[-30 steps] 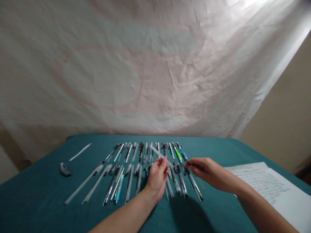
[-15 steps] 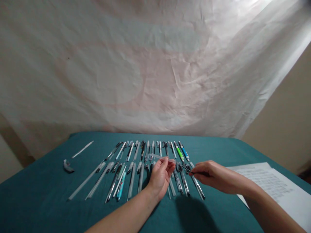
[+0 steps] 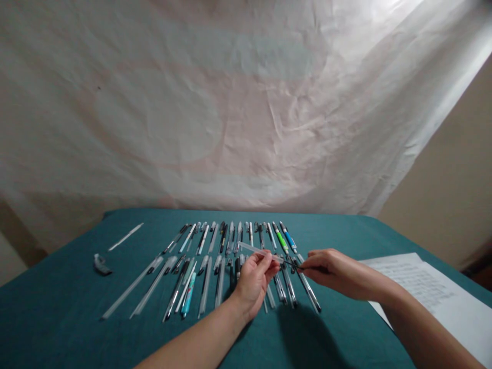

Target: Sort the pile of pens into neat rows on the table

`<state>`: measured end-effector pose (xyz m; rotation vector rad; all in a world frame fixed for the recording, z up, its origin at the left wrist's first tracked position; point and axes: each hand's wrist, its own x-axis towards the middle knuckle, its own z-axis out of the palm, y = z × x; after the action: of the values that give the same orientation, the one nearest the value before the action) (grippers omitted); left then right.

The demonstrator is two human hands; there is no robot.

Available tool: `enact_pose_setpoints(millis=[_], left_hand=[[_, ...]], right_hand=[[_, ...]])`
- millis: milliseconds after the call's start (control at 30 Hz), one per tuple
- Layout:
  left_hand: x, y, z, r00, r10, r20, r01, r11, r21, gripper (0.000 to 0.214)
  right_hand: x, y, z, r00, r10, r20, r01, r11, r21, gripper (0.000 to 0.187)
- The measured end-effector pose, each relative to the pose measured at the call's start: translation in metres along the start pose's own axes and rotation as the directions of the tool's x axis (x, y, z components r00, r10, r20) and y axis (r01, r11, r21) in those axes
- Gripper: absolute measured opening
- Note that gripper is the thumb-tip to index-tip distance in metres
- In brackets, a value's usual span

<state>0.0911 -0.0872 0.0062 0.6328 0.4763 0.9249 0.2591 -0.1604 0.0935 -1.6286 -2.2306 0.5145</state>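
My left hand (image 3: 251, 283) pinches a clear pen barrel (image 3: 255, 250) between thumb and fingers, holding it a little above the table. My right hand (image 3: 333, 271) is closed on a thin dark refill (image 3: 292, 264), whose tip points left at the open end of the barrel. The two hands nearly meet over the right part of a pen layout. Beneath them, two rows of pens (image 3: 215, 256) lie side by side on the teal tablecloth (image 3: 77, 328).
A green pen (image 3: 282, 240) and a blue pen (image 3: 289, 239) lie at the far row's right end. A white stick (image 3: 126, 236) and a small grey cap (image 3: 100, 265) rest at the left. Printed paper sheets (image 3: 426, 292) lie at the right. A crumpled white backdrop (image 3: 230, 113) hangs behind.
The barrel has tilted flatter in my left hand. My right hand has brought the refill leftwards, so its tip now sits at the barrel's end.
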Motion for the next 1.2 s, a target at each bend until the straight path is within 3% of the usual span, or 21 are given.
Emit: enact_pose_setpoints(millis=[100,200,333,467,567,667,800,1200], left_hand=[[0.000,-0.001,-0.001,1.000,-0.010,0.021,0.010,1.000,0.006,0.019],[-0.002,-0.002,0.000,0.998,-0.046,0.039,0.046,0.999,0.009,0.021],[-0.002,0.000,0.001,0.995,-0.096,0.038,0.098,0.995,-0.034,0.022],[0.001,0.004,0.000,0.994,-0.113,0.008,0.113,0.986,-0.119,0.019],[0.002,0.006,-0.001,0.993,-0.115,-0.006,0.112,0.979,-0.170,0.018],[0.003,0.006,-0.002,0.992,-0.122,-0.009,0.118,0.974,-0.192,0.018],[0.003,0.006,-0.003,0.992,-0.125,-0.009,0.121,0.976,-0.183,0.018],[0.006,0.003,-0.006,0.997,-0.070,0.021,0.072,0.981,-0.179,0.016]], right_hand=[[0.001,0.003,0.002,1.000,-0.001,-0.001,0.001,1.000,-0.005,0.024],[0.009,0.004,0.012,0.992,0.028,-0.125,-0.025,0.999,0.020,0.022],[0.021,0.003,0.027,0.902,0.105,-0.420,-0.057,0.990,0.126,0.029],[0.021,0.010,0.024,0.821,0.224,-0.525,-0.050,0.944,0.325,0.038],[0.018,0.023,0.016,0.851,0.252,-0.461,-0.114,0.945,0.306,0.036],[0.017,0.041,0.016,0.905,0.246,-0.348,-0.217,0.969,0.121,0.028],[0.018,0.065,0.025,0.936,0.265,-0.230,-0.291,0.953,-0.085,0.020],[0.020,0.091,0.047,0.949,0.303,-0.092,-0.316,0.923,-0.218,0.014]])
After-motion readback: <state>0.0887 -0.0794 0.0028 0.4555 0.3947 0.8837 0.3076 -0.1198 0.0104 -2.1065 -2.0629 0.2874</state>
